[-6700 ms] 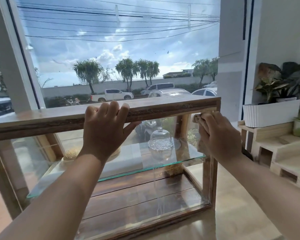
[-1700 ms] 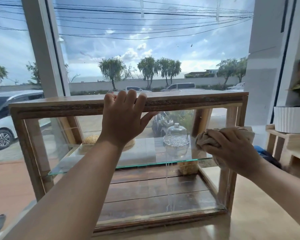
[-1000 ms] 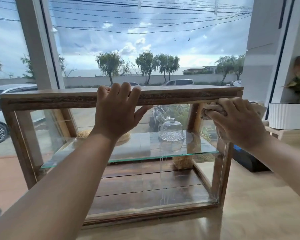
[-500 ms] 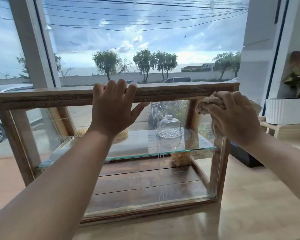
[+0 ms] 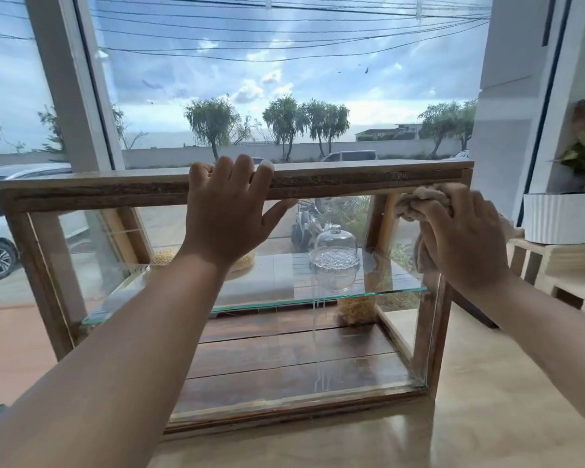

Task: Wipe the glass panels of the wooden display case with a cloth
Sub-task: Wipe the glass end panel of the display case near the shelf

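A wooden display case [image 5: 92,190] with glass panels stands on a pale tabletop in front of a large window. My left hand [image 5: 225,211] grips the middle of its top front rail, fingers over the top edge and thumb below. My right hand [image 5: 463,238] presses a bunched beige cloth [image 5: 419,201] against the upper part of the case's right side glass, just under the top rail. Inside, a glass shelf [image 5: 284,288] carries a small glass dome [image 5: 333,248] and a round woven item [image 5: 240,261], partly hidden by my left wrist.
A white ribbed planter [image 5: 561,216] with a leafy plant sits on light wooden crates [image 5: 561,268] to the right. The pale tabletop [image 5: 487,417] extends in front and right of the case. Behind stand the window and its white frame post [image 5: 71,82].
My right hand with the cloth has risen from the middle of the right side glass to its top corner. My left hand has stayed on the top rail.
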`<action>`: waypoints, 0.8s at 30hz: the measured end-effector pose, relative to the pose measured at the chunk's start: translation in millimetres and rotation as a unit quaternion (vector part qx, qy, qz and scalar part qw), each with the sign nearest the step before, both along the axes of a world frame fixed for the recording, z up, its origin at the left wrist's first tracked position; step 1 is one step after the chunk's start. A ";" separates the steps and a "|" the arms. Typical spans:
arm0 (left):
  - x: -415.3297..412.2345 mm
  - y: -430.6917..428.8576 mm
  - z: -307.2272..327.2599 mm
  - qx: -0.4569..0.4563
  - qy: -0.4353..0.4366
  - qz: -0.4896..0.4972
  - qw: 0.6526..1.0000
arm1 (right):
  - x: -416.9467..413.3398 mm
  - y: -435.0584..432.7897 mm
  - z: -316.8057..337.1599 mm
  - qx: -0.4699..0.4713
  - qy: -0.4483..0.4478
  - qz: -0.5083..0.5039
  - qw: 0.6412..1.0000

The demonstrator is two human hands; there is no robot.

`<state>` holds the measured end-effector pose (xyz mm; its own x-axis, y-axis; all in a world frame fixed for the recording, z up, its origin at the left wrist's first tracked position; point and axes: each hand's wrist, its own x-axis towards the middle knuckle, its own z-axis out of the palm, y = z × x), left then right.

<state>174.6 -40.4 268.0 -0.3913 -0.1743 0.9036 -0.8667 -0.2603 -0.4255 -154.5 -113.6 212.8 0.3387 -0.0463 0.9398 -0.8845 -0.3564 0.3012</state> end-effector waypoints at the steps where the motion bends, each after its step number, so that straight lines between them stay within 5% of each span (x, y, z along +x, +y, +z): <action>1: 0.1 0.1 0.1 0.001 0.000 -0.001 1.000 | 0.7 -2.5 -3.7 -0.002 -0.010 -0.001 1.000; 8: -0.9 0.6 0.2 0.000 0.002 -0.004 1.000 | -12.8 7.3 -66.1 0.070 0.047 0.002 0.996; 17: -0.8 -0.5 0.0 -0.004 -0.001 -0.006 1.000 | 21.1 0.1 -8.4 0.004 -0.023 0.028 0.999; 24: -0.1 -0.4 0.0 -0.006 -0.001 -0.001 1.000 | 3.8 12.5 -43.9 0.051 0.106 0.031 0.993</action>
